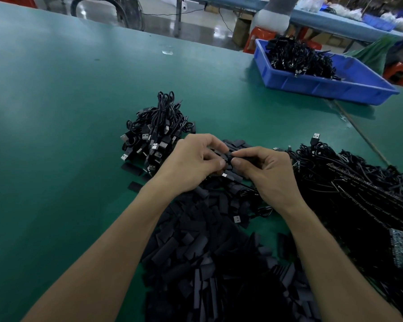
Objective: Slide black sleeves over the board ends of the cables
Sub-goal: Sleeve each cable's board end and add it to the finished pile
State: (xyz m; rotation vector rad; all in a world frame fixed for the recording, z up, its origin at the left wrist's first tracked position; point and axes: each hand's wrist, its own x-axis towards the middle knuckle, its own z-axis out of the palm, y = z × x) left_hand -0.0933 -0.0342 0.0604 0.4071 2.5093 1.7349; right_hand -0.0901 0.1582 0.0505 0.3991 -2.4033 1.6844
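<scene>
the left hand (193, 161) and the right hand (265, 173) meet fingertip to fingertip over the green table (56, 112). both are curled into a pinch on 1 small black piece (229, 156) that bridges the gap between them. it is too dark and too covered to say which part is sleeve and which is a cable's board end, or which hand has which.

what the next move turns on is the line of that piece. its long axis runs roughly left to right, from one thumb toward the other. so the sliding push, as i judge it, has to go along that line, the 2 hands closing on each other rather than lifting or dropping. neither hand is nearer, since both are on it.

a silver plug (224, 175) shows just under the left thumb, perhaps the far end of the same cable, though i cannot tell.

the loose sleeves (203, 263) lie heaped under the wrists. a tangle of cables (358, 194) sprawls to the right, touching that heap. a tied bundle (154, 135) sits just beyond the left hand. a blue bin (335, 87) stands well apart, far right.
</scene>
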